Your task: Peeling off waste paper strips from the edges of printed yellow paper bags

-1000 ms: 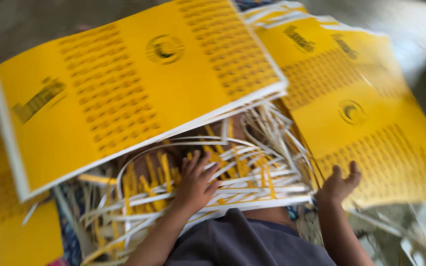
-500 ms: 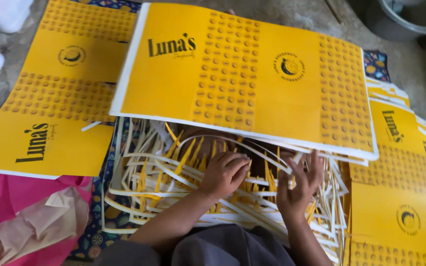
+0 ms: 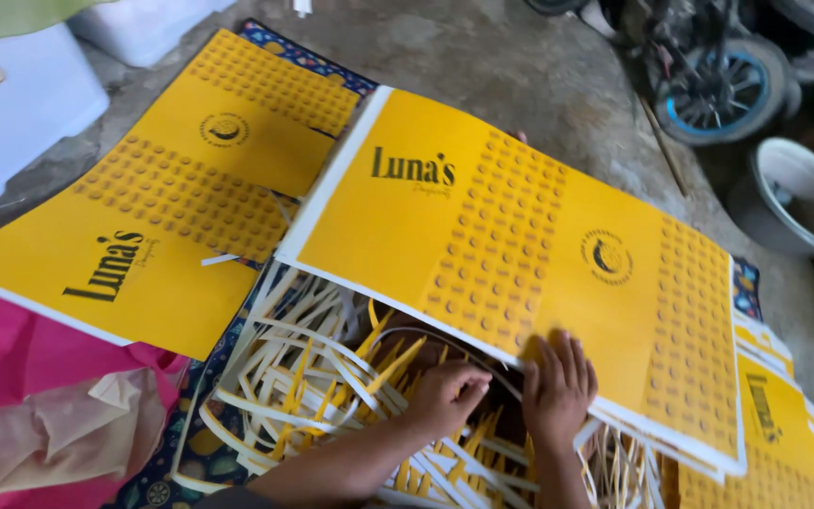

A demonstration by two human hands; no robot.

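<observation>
A stack of large yellow printed sheets (image 3: 482, 236) with white borders lies in front of me on the floor. My right hand (image 3: 558, 386) rests flat on its near edge, fingers spread. My left hand (image 3: 445, 396) is curled, its fingers tucked among the loose yellow and white paper strips (image 3: 322, 377) just under that edge. A second pile of yellow sheets (image 3: 181, 217) lies to the left. More yellow sheets (image 3: 784, 424) show at the lower right.
A patterned mat (image 3: 219, 377) lies under the strips. Pink cloth and crumpled paper (image 3: 49, 415) sit at the lower left. White boxes (image 3: 21, 104) stand at the far left. A metal basin (image 3: 803, 198) and a wheel (image 3: 708, 94) are at the far right on the concrete floor.
My view has swung to the right and up. My right hand has moved from the strips onto the near edge of the yellow stack; my left hand has stayed in the strips.
</observation>
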